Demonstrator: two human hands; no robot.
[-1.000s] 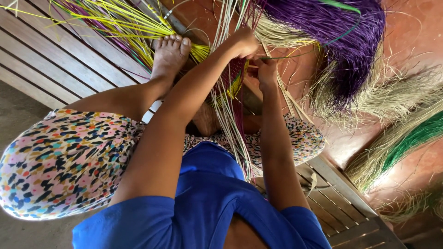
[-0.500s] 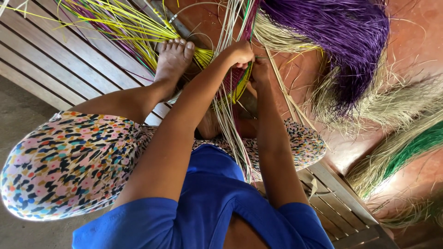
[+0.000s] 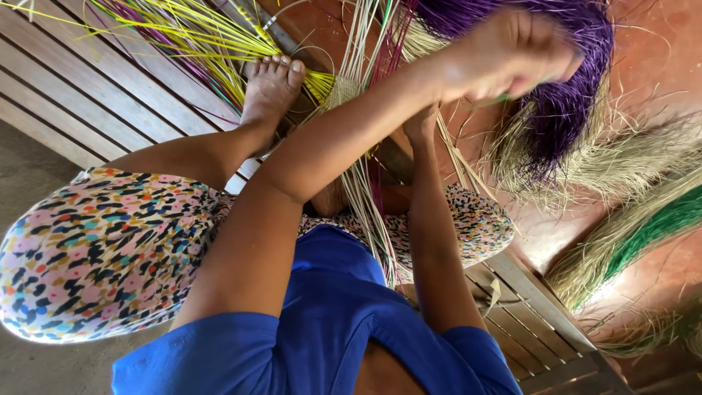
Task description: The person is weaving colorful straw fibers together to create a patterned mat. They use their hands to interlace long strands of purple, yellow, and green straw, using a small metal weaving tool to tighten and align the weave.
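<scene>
At the upper left of the frame the wooden slats (image 3: 88,95) lie under a fan of yellow strands (image 3: 183,36), which spreads loose and unwoven towards the corner. Just right of it, in the upper middle, my bare foot (image 3: 270,91) presses down on those strands. Against my toes sits the small woven patch (image 3: 340,91), pale and tight. As far as I can judge, that patch is all that is plaited so far. It looks like only the start of the piece, and the long ends all round it are left to work in.

Right of the patch, the pale straw strands (image 3: 369,212) run from the top of the frame down across my lap. My right hand (image 3: 420,124) is closed round them in the upper middle, fingers clamped on the bundle. My left arm crosses over to the upper right, where my left hand (image 3: 512,51) is blurred. I cannot tell whether its fingers are apart or pinched on anything.

Behind that hand hangs the purple bundle (image 3: 563,124), and at the right edge lies the green bundle (image 3: 658,227). Neither is in my hands.
</scene>
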